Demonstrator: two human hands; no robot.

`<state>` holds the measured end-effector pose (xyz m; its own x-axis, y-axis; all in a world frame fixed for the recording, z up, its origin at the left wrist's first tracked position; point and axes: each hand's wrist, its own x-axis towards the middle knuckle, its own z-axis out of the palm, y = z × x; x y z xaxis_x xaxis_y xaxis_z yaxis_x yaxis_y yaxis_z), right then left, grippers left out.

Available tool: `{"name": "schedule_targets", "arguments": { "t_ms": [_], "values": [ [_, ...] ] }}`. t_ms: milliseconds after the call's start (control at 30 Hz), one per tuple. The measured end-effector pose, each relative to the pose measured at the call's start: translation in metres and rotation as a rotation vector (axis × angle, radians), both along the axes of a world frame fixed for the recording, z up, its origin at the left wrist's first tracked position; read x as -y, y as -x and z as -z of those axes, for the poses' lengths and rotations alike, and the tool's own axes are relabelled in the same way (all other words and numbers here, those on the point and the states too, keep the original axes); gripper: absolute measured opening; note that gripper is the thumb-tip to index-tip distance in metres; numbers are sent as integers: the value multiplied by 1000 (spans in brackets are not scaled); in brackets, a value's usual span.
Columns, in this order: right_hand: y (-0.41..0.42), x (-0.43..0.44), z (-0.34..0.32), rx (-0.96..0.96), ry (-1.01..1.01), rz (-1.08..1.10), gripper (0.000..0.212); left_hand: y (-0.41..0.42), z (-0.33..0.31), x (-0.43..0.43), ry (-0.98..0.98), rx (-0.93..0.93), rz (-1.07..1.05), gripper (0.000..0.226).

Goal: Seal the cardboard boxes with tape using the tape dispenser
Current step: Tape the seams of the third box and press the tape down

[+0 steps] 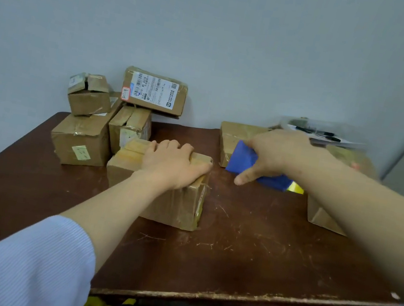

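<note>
From my station, the surface (260, 242) is dark brown wood, scratched all over and chipped along its front edge. The box (181, 203) I am working on sits near its middle, so I place everything from it.

Behind and left of the box is a stack (82, 143) of worn kraft cartons, creased and patched with old tape. It is pushed to the wall, I judge to keep the working space free. Right of the box lie a far carton (230, 136) and a near carton (321, 218), well apart from it.

The box is squat corrugated card with soft corners and glossy old tape down its side. My left hand (172, 164) lies on its top, palm down. The fingers are bent over the lid and the thumb runs along the right edge. The grip is clamped there, I judge to keep the flaps shut and the box from sliding.

My right hand (273, 154) hangs just right of the box, not touching it. Its grip is wrapped round the dispenser (242, 159), a smooth blue wedge, with the thumb sticking out. Motion blur hides the tape end; a yellow flash beneath may be the roll.
</note>
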<state>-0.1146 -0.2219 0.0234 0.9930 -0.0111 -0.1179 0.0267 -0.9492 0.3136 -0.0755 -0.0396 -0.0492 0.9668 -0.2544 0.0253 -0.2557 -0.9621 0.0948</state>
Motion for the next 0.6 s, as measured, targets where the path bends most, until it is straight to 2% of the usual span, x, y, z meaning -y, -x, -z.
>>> {"name": "schedule_targets", "arguments": {
  "t_ms": [67, 167, 333, 433, 500, 533, 600],
  "values": [
    [1, 0, 34, 96, -70, 35, 72, 3, 0, 2, -6, 5, -39, 74],
    [6, -5, 83, 182, -9, 36, 66, 8, -2, 4, 8, -6, -85, 72],
    [19, -6, 130, 224, -4, 44, 69, 4, -8, -3, 123, -69, -30, 59],
    [23, -8, 122, 154, 26, 125, 68, 1, -16, -22, 218, -1, 11, 55],
    [23, -17, 98, 130, 50, 184, 58, 3, -15, -40, 194, 105, -1, 52],
    [20, -27, 84, 192, 27, 140, 54, 5, -13, -48, 158, 162, -4, 50],
    [12, -59, 65, 352, -205, -102, 52, 12, -9, -59, 89, 225, 43, 48]
  ]
}}
